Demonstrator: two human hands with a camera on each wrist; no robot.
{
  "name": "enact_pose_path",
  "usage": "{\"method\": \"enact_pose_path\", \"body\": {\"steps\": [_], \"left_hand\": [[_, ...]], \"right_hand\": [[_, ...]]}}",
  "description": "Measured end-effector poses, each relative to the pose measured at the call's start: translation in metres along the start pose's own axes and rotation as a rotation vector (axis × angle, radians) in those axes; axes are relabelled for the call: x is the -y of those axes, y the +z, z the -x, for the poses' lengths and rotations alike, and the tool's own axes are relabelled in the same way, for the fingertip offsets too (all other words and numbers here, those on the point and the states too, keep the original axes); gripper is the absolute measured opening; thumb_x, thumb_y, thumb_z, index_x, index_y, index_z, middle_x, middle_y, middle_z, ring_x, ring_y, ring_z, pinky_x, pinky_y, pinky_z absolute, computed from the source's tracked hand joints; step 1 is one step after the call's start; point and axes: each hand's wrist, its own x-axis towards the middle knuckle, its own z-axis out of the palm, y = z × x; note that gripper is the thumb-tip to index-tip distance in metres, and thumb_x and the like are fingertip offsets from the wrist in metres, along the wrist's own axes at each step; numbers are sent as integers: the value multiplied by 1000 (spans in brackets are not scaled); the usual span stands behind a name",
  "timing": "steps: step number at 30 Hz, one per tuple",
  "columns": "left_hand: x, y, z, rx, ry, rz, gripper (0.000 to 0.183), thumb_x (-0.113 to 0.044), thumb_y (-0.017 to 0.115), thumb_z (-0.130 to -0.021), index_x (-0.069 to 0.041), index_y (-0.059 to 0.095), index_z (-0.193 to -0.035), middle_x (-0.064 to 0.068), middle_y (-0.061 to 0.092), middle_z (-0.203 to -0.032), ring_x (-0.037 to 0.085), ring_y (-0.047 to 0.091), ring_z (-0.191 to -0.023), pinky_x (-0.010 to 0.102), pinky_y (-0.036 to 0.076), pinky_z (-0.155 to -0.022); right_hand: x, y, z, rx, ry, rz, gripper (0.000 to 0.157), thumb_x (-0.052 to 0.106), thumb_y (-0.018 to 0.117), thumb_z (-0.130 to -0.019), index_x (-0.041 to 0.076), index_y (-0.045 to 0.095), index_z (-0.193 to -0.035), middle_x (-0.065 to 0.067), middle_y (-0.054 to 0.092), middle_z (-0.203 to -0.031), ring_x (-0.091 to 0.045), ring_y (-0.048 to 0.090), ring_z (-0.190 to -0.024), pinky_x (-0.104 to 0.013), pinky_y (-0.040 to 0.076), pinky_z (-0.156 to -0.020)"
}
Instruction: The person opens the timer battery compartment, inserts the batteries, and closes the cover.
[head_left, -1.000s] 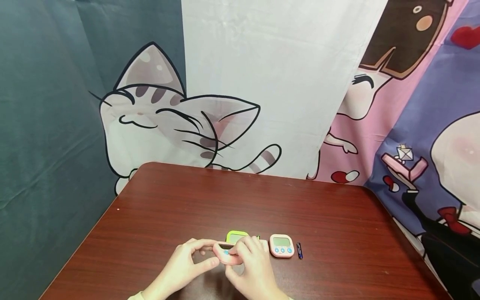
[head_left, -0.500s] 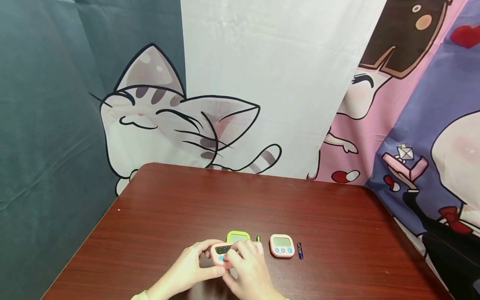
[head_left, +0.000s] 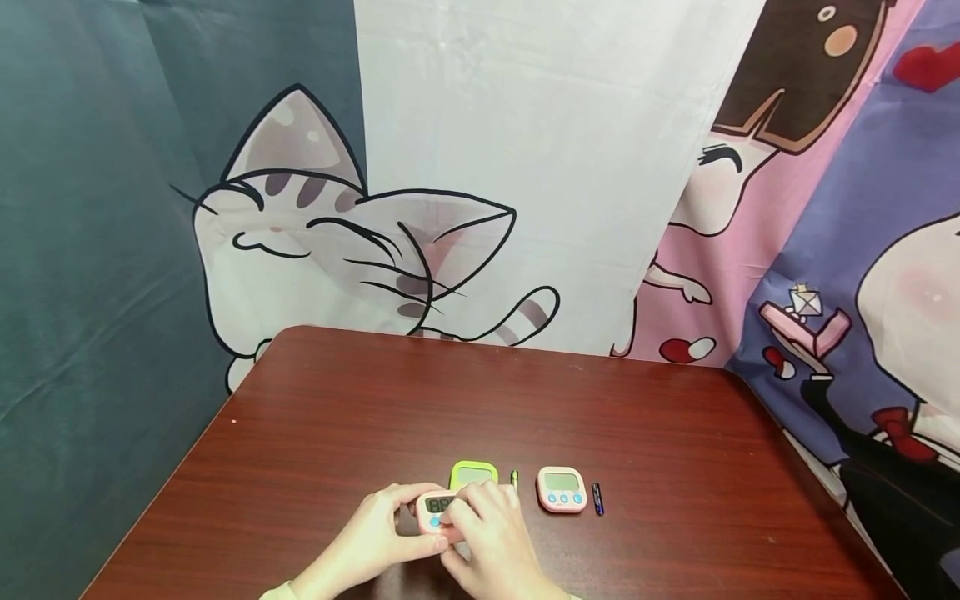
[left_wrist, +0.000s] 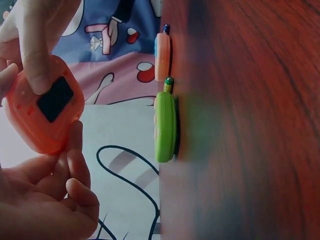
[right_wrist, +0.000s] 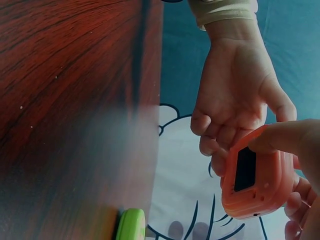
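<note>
A pink digital timer (head_left: pixel 425 514) is held up between both hands over the table, its screen and blue button facing the head camera. My left hand (head_left: pixel 378 533) grips its left edge between thumb and fingers. From the right, my right hand (head_left: pixel 491 537) pinches it, fingertips over the front and covering part of the screen and buttons. Dark digits show on the uncovered part. In the left wrist view, the back of the timer (left_wrist: pixel 37 125) has a dark rectangular patch, with the right thumb pressed beside it. The right wrist view shows that thumb at the patch's edge.
A green timer (head_left: pixel 474 472) lies just beyond the hands, partly hidden by them. Beside it is a small green battery (head_left: pixel 514 477). Further right on the brown table (head_left: pixel 337 417) lie another pink timer (head_left: pixel 561 489) and a dark blue battery (head_left: pixel 597 499).
The held timer has tilted up toward the head camera and shifted slightly left. Digits now show on its screen, which looked dark earlier. The green battery has come into fuller view.
</note>
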Motion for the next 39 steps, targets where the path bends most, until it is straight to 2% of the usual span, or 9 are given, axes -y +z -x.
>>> {"method": "enact_pose_path", "body": {"steps": [6,13,17,20,28,35,39], "left_hand": [[0,-2,1,-17,47,19,43,-36,78,-76,-24,65,-115,-12,64,-95,7,49,-81,24,40,-65],[3,-4,2,0,87,51,47,-31,79,-75,-20,64,-118,-10,65,-100,8,50,-82,23,37,-66],[3,-3,2,-29,131,29,48,-33,79,-74,-20,65,-117,-10,66,-102,4,50,-81,23,38,-66],[4,-3,3,-52,164,19,47,-33,79,-74,-22,64,-117,-12,65,-99,3,50,-80,23,39,-65],[6,-5,5,-34,191,81,50,-26,78,-75,-23,60,-122,-10,63,-100,4,52,-86,25,43,-69],[7,-7,7,-21,187,115,56,-23,78,-75,-19,57,-127,-9,63,-105,5,47,-84,25,38,-67],[7,-8,9,-28,173,124,57,-22,78,-74,-18,58,-127,-10,61,-104,6,45,-83,24,38,-67]], "right_hand": [[-2,-1,-3,-12,13,-78,42,25,86,-53,22,56,-83,9,52,-89,-9,46,-83,-23,30,-74],[-4,-3,-3,1,33,-182,42,29,87,-58,22,58,-86,8,51,-92,-10,46,-88,-24,33,-75],[-6,-5,-2,16,59,-240,39,33,86,-63,24,59,-89,7,51,-98,-11,46,-93,-29,35,-79],[-8,-7,-2,27,91,-273,38,38,84,-67,25,60,-94,7,51,-103,-9,43,-91,-28,34,-80],[-11,-14,0,75,193,-367,64,40,86,-63,22,58,-118,2,51,-122,-13,46,-101,-33,38,-83],[-15,-17,1,118,189,-442,70,42,82,-68,19,54,-128,2,53,-126,-14,48,-107,-35,37,-87],[-17,-19,2,158,211,-478,71,41,82,-69,20,51,-130,4,55,-124,-14,51,-111,-43,36,-91]]}}
